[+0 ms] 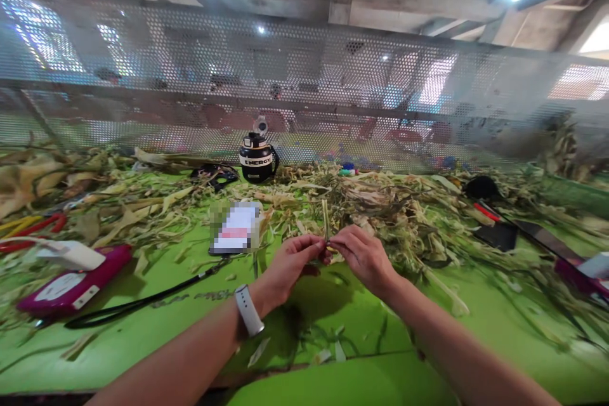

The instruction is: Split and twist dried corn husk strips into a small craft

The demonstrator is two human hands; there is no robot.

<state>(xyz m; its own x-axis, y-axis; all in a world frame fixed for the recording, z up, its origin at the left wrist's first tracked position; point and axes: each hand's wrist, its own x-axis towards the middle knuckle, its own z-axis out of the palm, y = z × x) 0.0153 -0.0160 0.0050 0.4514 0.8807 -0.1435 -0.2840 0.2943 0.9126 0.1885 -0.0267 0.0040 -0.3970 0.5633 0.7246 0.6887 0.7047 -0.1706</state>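
Note:
My left hand [297, 260], with a white watch [248, 311] on its wrist, pinches a thin pale plant strip [325, 219] that stands upright above my fingers. From the other side my right hand [364, 257] pinches at the strip's lower end, its fingertips touching or nearly touching those of my left hand. The exact grip is partly hidden behind the fingers. Both hands are just over the green tabletop [200, 342]. Beyond them lies a heap of dried, pale green and brown plant leaves [390, 203]. A few small scraps [323, 356] lie below my hands.
Left of my hands is a phone [236, 228] with a black strap [152, 298]. A purple power strip [76, 285] holds a white charger [76, 257]; red-handled scissors [35, 235] lie behind. A black jug [257, 162] stands before a perforated metal screen [304, 89].

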